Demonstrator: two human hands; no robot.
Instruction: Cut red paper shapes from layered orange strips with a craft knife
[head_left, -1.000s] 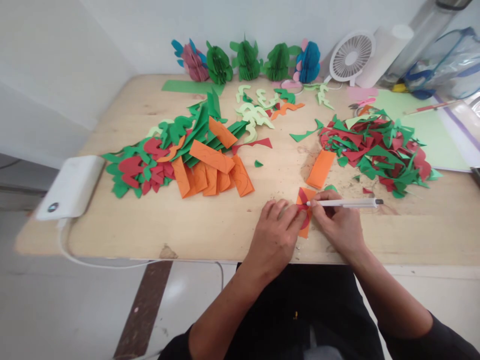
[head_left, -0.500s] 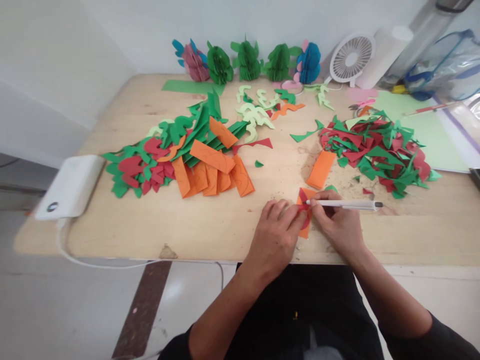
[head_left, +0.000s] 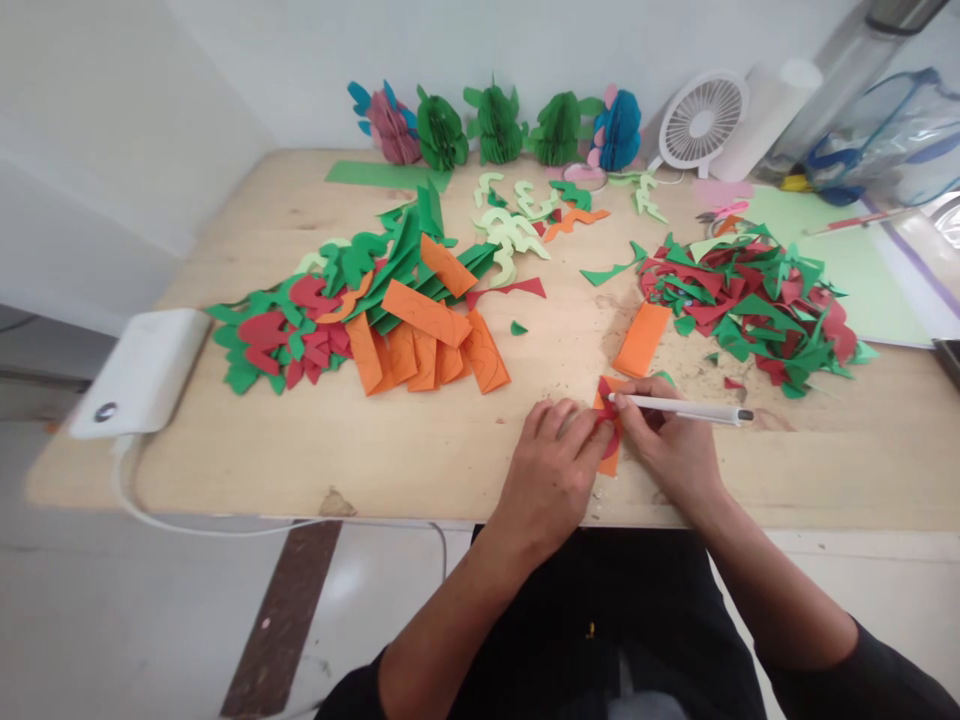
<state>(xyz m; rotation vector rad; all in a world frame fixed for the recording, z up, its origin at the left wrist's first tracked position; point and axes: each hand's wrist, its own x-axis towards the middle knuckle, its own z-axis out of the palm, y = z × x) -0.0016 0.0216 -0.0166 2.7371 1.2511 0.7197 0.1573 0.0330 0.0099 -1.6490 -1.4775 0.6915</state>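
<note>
A small red paper shape [head_left: 612,440] lies on an orange paper piece [head_left: 609,466] near the table's front edge. My left hand [head_left: 553,470] presses its fingertips on the red shape, holding it against the orange paper. In my right hand [head_left: 675,445] is a white pen [head_left: 690,407], its tip at the upper edge of the red shape. Just above my hands rests a folded orange piece [head_left: 643,340].
At the left are piled green, red and orange paper pieces [head_left: 424,315]. A heap of red and green scraps [head_left: 757,300] sits right. Paper figures [head_left: 499,125] and a white fan [head_left: 703,122] stand behind. A white power bank [head_left: 142,372] lies far left.
The pen has tilted, its rear end coming down and slightly left, and its tip has moved slightly up and left along the red shape. My left hand stays in place.
</note>
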